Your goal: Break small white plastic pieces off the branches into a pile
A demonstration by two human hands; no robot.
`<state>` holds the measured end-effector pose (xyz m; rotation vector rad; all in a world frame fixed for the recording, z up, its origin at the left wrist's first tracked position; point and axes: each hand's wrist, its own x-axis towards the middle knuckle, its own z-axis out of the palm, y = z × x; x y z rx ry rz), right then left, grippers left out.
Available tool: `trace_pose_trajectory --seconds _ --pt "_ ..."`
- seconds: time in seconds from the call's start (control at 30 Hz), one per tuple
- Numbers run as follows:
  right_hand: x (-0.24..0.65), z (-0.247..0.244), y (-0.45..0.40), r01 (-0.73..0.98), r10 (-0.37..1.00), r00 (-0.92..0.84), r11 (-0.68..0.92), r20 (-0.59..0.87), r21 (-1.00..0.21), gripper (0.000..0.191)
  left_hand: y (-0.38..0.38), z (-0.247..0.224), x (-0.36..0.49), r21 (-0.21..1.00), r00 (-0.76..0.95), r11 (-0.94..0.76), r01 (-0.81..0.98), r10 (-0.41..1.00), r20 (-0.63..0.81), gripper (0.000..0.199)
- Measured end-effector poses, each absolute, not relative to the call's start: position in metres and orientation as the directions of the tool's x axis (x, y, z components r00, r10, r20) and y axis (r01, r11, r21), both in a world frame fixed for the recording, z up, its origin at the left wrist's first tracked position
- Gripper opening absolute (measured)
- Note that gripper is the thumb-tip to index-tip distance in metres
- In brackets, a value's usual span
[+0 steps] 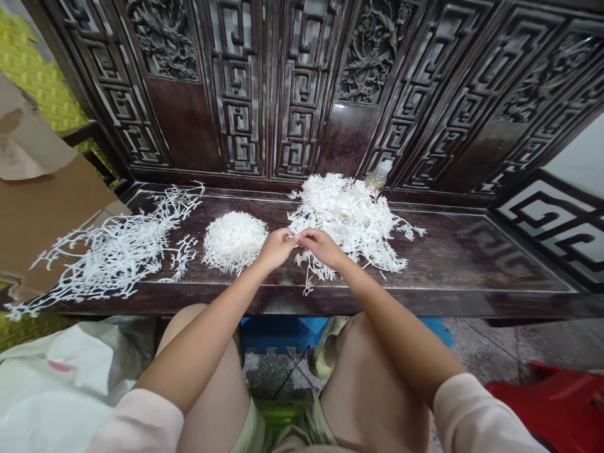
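White piece (291,234) pinched between both hands (277,248), mostly hidden, shape unclear; bottle (379,174) partly behind white sprig pile (346,217).

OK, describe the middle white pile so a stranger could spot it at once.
Find the dark wooden bench with the carved back. Look between the left heap and right heap on it, beside the left hand. The middle pile is a compact round mound; both heaps straggle outwards.
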<state>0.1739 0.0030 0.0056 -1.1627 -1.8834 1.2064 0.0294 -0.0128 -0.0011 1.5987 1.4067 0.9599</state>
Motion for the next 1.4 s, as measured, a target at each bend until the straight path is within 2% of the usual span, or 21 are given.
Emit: trace_pose_trajectory --seconds 0.17,0.47,0.73,0.97,1.1,1.4 --pt "0.175 0.003 0.004 0.419 0.907 -0.399 0.308 0.132 -0.854 0.018 -0.012 0.000 0.029 0.897 0.100 -0.094 0.431 0.993 0.056 0.026" --pt "0.174 -0.003 0.004 0.513 0.903 -0.395 0.371 0.171 -0.774 0.016 -0.015 0.001 0.029 0.805 0.031 -0.078 0.588 0.997 0.074 0.026" --pt "0.173 0.007 0.000 0.675 0.847 -0.460 0.528 0.267 -0.515 0.012 -0.019 0.004 0.034 0.791 -0.012 -0.043 0.610 0.998 0.063 0.016" --pt "0.162 0.013 -0.005 0.763 0.825 -0.430 0.549 0.367 -0.341 0.013 -0.022 0.008 0.047 0.853 -0.190 0.021 0.521 0.977 0.092 0.022" --pt "0.162 0.017 -0.005 0.806 0.842 -0.387 0.507 0.377 -0.306 0.016 -0.023 0.009 0.054 0.868 -0.264 0.032 0.495 0.957 0.116 0.023" --pt "0.162 0.011 0.000 0.825 0.860 -0.358 0.474 0.364 -0.308 0.014 -0.017 0.004 0.063 0.857 -0.263 0.073 0.510 0.962 0.074 0.024"
